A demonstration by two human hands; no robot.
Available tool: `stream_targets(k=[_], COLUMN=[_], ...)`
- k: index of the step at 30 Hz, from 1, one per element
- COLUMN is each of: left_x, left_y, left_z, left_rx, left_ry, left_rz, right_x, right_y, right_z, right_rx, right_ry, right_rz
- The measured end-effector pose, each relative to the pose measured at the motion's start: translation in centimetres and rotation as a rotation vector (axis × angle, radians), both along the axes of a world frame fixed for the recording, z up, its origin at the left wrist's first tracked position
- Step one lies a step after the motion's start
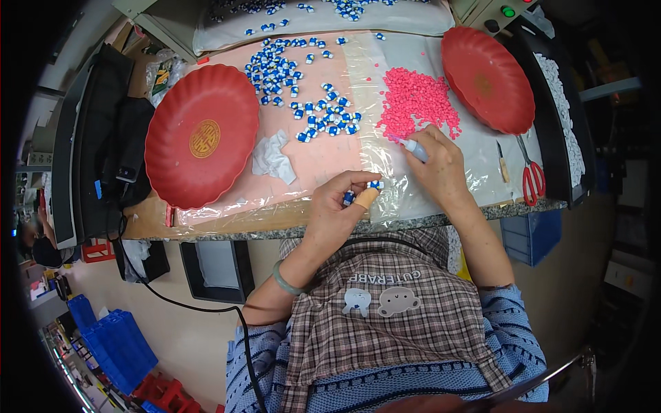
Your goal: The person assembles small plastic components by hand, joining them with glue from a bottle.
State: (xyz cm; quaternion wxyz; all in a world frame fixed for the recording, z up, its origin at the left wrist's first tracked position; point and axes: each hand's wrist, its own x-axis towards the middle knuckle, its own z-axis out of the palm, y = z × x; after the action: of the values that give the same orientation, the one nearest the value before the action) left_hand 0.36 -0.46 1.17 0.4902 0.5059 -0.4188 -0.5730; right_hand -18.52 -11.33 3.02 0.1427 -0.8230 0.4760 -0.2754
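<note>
At the table's front edge, our left hand pinches a blue-and-white piece at the fingertips, a second piece tucked behind. Our right hand grips a small bottle, its nozzle at the near edge of the pink pieces. Plastic sheeting separates both hands; a red tray sits well left.

Bench w/ plastic sheeting: 2 red trays, pink pcs, blue/wht pcs, tissue, scissors.
</note>
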Motion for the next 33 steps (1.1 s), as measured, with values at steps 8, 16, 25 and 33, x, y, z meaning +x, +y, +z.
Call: stream_targets(k=[8, 16, 25, 33], left_x=[-0.1, -0.2, -0.2, -0.5], left_y=[-0.1, -0.1, -0.1, -0.4], left_z=[-0.2, -0.4, 0.2, 0.3], left_rx=[-0.046, -0.099, -0.061, -0.053], left_ry=[-0.043, -0.066, -0.042, -0.065], left_rz=[-0.003, 0.004, 0.012, 0.037], right_x=[0.1, 0.6, -0.5, -0.4], right_y=[-0.4, -0.7, -0.3, 0.5], right_z=[0.5, 0.7, 0.9, 0.0], right_rx=[0.011, 0.006, 0.437, 0.579], right_ry=[0.051, 0.085, -0.249, -0.547], right_rz=[0.050, 0.081, 0.083, 0.043])
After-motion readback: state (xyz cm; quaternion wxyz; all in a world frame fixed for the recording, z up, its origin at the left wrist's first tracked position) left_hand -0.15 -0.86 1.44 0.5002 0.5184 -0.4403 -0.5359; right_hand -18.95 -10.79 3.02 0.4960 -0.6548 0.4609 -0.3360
